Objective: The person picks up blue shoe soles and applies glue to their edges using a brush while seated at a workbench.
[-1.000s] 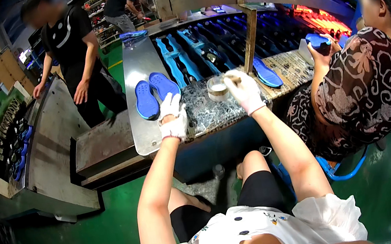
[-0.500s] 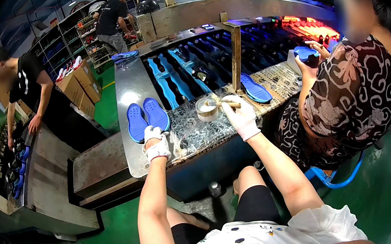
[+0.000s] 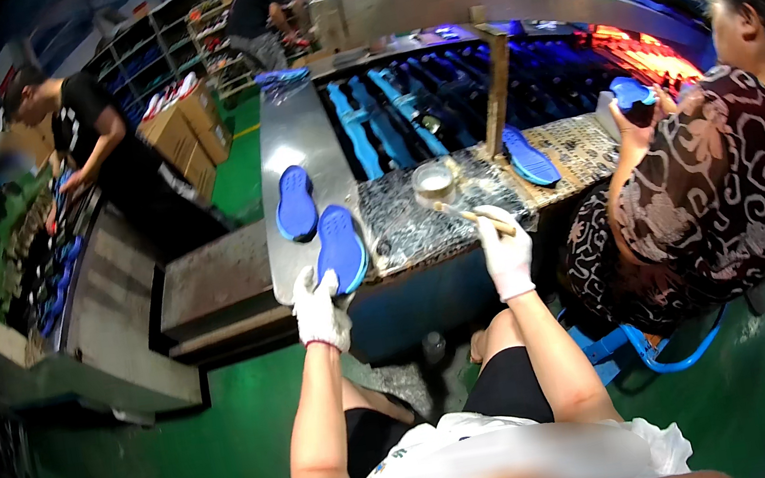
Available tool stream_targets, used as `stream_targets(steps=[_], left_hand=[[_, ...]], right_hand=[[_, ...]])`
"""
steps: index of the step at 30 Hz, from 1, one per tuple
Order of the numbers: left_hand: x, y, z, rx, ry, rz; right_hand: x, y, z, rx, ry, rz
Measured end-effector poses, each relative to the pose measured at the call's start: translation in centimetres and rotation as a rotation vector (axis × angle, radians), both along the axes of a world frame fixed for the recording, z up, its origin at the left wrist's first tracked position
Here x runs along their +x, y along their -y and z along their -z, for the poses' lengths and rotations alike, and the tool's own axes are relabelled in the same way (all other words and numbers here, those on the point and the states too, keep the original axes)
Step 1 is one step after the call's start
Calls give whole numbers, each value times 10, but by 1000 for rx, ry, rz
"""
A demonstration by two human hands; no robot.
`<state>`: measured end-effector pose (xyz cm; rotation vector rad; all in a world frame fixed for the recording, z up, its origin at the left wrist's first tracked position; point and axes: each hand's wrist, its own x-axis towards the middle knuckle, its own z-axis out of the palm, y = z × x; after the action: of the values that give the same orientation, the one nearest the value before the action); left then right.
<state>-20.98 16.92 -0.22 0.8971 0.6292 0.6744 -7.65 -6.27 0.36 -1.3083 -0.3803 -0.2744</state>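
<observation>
My gloved left hand (image 3: pixel 319 310) grips the near end of a blue shoe sole (image 3: pixel 340 245), lifted toward me at the bench's left part. A second blue sole (image 3: pixel 295 204) lies beyond it on the metal top. In my gloved right hand (image 3: pixel 507 250) is a brush (image 3: pixel 463 213) with a pale wooden handle, its tip pointing left toward a clear tub (image 3: pixel 435 184) of whitish liquid. That tub stands on the dark marbled sheet between my hands. Farther right, another blue sole (image 3: pixel 529 156) rests by a wooden post.
Behind the bench edge runs a conveyor (image 3: pixel 413 111) carrying blue pieces, with a glowing red heater (image 3: pixel 641 52) at right. A wooden post (image 3: pixel 497 93) rises from the bench. A co-worker (image 3: pixel 697 162) sits close on my right holding a blue piece; another person (image 3: pixel 107 151) stands at left.
My left hand has taken one sole off the bench toward me, apart from its pair. The brush has come away from the tub, nearer to me.
</observation>
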Motion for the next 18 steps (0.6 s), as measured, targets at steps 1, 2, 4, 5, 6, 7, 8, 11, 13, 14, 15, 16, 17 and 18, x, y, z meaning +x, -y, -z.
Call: stream_targets(steps=[1,2,4,5,6,7,8,11,13,14,15,16,17,18], left_hand=[[-11,-13,1,-109,15,211],[-15,-9,4,-182,211,214],[-15,19,3,-163,386,200],[-19,34,-13,-70,364,181],[-20,46,-23,21,354,158],[-23,49,-22,88,173,109],[-28,54,-25,125,119,75],[-34,72,-48,242,-74,-24],[-37,79,-53,337,-3,-38],[-37,82,-51,410,-18,-74],[-36,83,-47,486,-27,-112],[-35,84,-43,562,-35,-148],[-36,84,-40,567,-29,-137],[-35,84,-35,570,-18,-125]], right_hand=[[-14,5,-4,3,-22,-18],[-26,9,-5,14,-48,-34],[-48,18,-5,-6,-76,-24],[-59,22,-8,-31,-73,-8],[-69,26,-9,-11,-46,10],[-81,26,-18,-35,-59,55],[-91,27,-24,-50,-44,44],[-113,29,-37,-74,10,-18],[-119,25,-45,-97,94,-97],[-117,23,-40,-144,193,-83],[-118,21,-41,-195,239,-99],[-119,19,-42,-225,265,-114],[-121,15,-43,-255,292,-129],[-126,10,-49,-215,218,-172]])
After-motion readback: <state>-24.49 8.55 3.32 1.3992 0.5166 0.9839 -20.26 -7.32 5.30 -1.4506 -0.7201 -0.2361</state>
